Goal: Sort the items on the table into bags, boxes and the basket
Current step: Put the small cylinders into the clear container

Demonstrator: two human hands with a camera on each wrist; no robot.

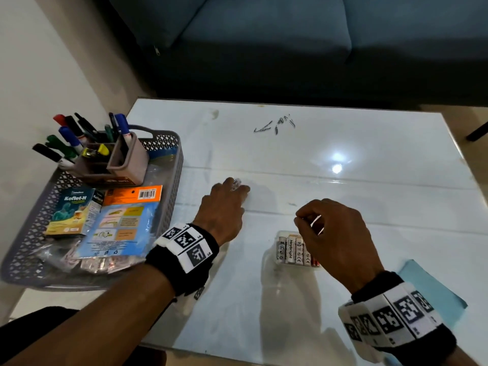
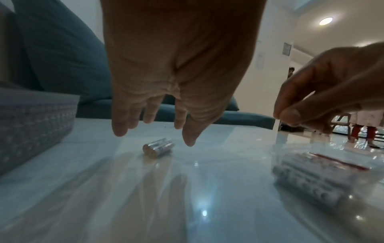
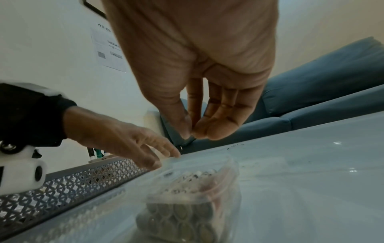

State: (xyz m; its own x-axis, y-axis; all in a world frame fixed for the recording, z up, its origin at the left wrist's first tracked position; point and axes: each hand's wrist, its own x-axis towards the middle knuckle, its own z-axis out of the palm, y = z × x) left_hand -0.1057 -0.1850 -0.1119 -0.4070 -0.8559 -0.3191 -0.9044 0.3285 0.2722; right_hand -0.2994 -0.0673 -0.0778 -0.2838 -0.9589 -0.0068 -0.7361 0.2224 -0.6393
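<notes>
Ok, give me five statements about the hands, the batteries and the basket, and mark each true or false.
1. The left hand grips the loose batteries. False: its fingers hang open above them.
2. The right hand pinches the clear bag of batteries at its top. True.
3. The basket sits at the table's left edge. True.
4. The Koflet-H box lies on the bare table. False: it lies in the basket.
5. The marker holder stands in the basket. True.

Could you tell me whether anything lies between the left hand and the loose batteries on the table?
Nothing visible does. In the left wrist view the left hand hovers just above the loose batteries, fingers spread and pointing down, with only bare table beneath. The bag of batteries lies well off to the side, under the right hand.
</notes>
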